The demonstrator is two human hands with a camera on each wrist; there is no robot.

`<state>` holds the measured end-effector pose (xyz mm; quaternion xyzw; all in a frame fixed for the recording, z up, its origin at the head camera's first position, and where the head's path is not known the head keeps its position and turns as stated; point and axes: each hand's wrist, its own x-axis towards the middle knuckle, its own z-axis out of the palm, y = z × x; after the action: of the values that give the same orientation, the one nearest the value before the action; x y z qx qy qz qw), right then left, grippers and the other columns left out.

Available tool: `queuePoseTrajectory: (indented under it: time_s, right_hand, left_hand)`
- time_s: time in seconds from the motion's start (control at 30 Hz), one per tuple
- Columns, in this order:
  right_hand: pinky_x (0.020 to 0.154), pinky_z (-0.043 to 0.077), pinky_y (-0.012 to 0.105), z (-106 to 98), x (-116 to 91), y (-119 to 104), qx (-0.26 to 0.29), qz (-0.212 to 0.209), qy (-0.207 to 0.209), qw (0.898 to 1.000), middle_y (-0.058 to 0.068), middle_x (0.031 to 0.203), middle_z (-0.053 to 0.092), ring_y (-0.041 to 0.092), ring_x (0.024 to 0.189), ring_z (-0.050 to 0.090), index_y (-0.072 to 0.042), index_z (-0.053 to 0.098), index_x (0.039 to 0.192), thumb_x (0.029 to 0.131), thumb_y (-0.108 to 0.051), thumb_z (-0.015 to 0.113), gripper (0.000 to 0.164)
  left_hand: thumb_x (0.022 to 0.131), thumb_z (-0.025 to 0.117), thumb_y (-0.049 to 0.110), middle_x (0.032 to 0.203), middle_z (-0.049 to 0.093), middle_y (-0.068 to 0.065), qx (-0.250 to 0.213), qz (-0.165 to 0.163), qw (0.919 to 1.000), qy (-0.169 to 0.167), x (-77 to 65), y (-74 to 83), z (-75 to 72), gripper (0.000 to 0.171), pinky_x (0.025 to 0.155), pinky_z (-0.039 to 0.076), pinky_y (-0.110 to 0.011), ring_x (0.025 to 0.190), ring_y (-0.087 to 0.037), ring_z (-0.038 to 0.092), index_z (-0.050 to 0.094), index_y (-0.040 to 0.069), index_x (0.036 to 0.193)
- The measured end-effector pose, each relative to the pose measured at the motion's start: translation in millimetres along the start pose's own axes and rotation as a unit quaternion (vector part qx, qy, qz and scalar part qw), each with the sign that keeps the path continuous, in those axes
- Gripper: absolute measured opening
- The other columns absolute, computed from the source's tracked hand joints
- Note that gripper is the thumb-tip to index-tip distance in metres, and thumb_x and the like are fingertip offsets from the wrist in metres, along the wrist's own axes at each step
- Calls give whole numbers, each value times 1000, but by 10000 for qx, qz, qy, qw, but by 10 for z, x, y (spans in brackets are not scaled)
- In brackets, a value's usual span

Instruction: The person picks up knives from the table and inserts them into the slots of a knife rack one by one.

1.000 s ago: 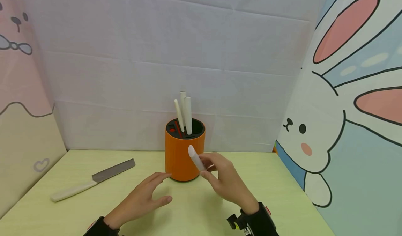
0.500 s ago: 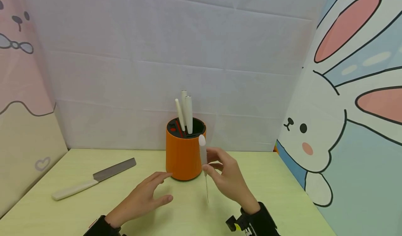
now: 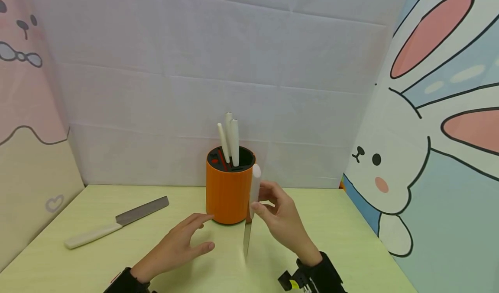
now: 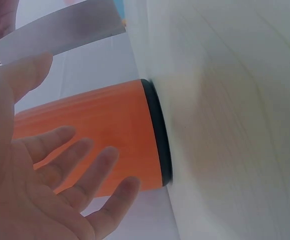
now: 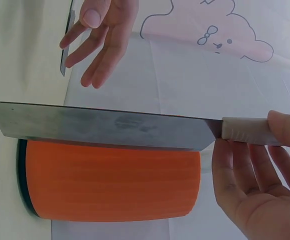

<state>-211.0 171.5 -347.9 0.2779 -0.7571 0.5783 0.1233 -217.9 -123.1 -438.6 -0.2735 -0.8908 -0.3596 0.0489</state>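
Observation:
In the head view my right hand (image 3: 283,218) pinches the white handle of a kitchen knife (image 3: 255,189) between thumb and fingers. Its blade points down, just in front of the right side of an orange knife holder (image 3: 228,197). The right wrist view shows the broad flat blade (image 5: 105,126) in full, passing across the holder. My left hand (image 3: 179,245) hovers at the holder's lower left, fingers spread and holding nothing. In the left wrist view its fingers appear before the orange wall (image 4: 105,120); any contact cannot be made out.
Several white-handled tools (image 3: 233,143) stand in the black top of the holder. Left of it, another wide-bladed knife (image 3: 142,210) lies on the pale table (image 3: 335,249). A white sheet (image 3: 163,89) hangs behind, with a rabbit-print panel (image 3: 448,206) at right.
The knife in my right hand has swung from a leftward tilt to nearly upright, and its blade has come into view and turned. My left hand has stayed in place.

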Motion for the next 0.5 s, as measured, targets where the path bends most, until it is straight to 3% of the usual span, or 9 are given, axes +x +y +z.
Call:
queuePoseTrajectory:
  time_s: [0.27, 0.5]
  right_hand:
    - [92, 61, 29, 8, -1, 19, -32, -58, 20, 10000, 15, 127, 66, 32, 108, 68, -5, 59, 140, 100, -3, 72, 42]
    - [92, 61, 28, 11, 1, 25, -29, -131, 43, 9999, 14, 127, 66, 31, 107, 68, -6, 59, 140, 100, -2, 73, 42]
  left_hand:
    - [100, 75, 46, 144, 61, 0, 28, 166, 9997, 199, -2, 30, 7, 63, 96, 58, -46, 120, -28, 65, 57, 16, 152]
    - [101, 73, 45, 143, 63, -7, -641, 230, 9969, 407, 27, 79, -48, 59, 97, 60, -38, 120, -27, 65, 58, 13, 149]
